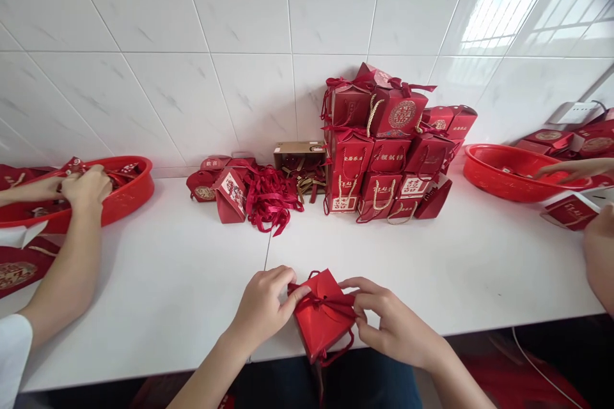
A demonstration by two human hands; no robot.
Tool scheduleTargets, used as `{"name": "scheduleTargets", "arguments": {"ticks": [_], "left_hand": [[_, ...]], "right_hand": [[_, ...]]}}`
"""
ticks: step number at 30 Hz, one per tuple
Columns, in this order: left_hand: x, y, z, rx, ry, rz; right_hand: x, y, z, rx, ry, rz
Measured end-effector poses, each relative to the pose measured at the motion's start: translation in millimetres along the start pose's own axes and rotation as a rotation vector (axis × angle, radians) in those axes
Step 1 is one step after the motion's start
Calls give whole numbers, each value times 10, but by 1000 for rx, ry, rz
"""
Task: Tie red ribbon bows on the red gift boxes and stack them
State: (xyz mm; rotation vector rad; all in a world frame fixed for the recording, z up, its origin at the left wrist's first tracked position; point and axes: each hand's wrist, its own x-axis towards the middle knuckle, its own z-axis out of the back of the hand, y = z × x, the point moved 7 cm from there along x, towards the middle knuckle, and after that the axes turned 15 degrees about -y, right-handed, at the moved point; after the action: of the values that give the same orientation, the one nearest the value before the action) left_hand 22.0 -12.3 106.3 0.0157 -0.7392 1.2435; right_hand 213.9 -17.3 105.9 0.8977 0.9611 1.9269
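A small red gift box (pixel 320 319) with a red ribbon across its top sits at the near edge of the white table (pixel 182 281). My left hand (pixel 263 307) grips its left side, thumb and fingers pinching the ribbon. My right hand (pixel 388 323) holds the right side, fingers closed on the other end of the ribbon. Straight ahead against the tiled wall stands a stack of finished red gift boxes (pixel 388 153) with cord handles.
A heap of red ribbons (pixel 268 195) and a small open carton (pixel 300 156) lie at the wall. At left another person's hands (pixel 81 185) reach into a red basket (pixel 129 195). At right a second red basket (pixel 503 172) and another person's hand (pixel 599 249).
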Motion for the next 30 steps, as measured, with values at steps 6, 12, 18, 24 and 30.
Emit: {"name": "scheduleTargets", "arguments": {"ticks": [6, 12, 18, 24, 30], "left_hand": [[-10, -37, -86, -6, 2, 46], [-52, -35, -155, -10, 83, 113], [-114, 5, -199, -259, 159, 313], [-305, 119, -258, -875, -3, 600], [-570, 0, -96, -625, -208, 429]], "right_hand": [[-24, -24, 77, -59, -22, -6], [-70, -47, 98, -99, -10, -31], [-101, -42, 52, -123, -13, -46], [-166, -11, 196, -132, -47, -45], [-57, 38, 224, -202, -207, -6]]}}
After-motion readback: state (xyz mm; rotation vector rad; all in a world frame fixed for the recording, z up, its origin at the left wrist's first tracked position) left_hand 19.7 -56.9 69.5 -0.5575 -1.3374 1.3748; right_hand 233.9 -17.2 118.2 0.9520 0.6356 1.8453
